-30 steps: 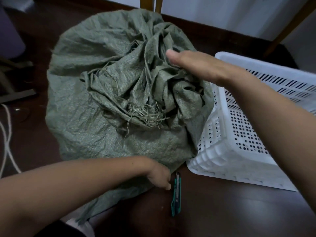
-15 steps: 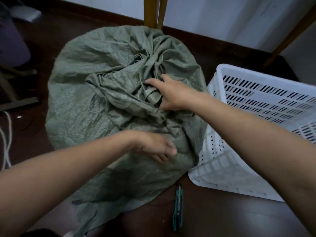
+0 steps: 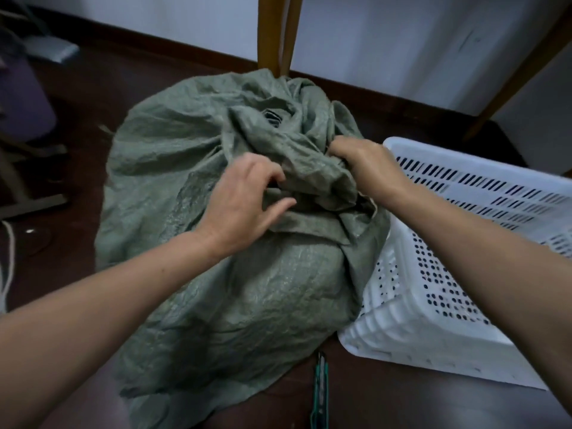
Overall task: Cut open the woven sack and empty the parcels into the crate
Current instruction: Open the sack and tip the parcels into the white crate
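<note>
A bulging grey-green woven sack [image 3: 192,168] stands on the dark floor, its top crumpled into loose folds. My left hand [image 3: 244,196] lies on those folds with fingers curled into the fabric. My right hand [image 3: 362,165] grips a bunch of the sack's top on the right side. A white perforated plastic crate [image 3: 439,274] sits tilted against the sack's right flank. A green utility knife [image 3: 320,394] lies on the floor in front of the sack. No parcels show; the sack hides its contents.
Wooden furniture legs [image 3: 275,32] stand behind the sack by the white wall, another slanted leg [image 3: 520,69] at right. A white cord [image 3: 7,261] trails along the left floor edge. A purple object [image 3: 21,97] and a metal base sit at far left.
My left hand rose from the sack's lower front to its crumpled top. My right hand shifted right and closed on a bunch of fabric. The view dipped toward the sack.
</note>
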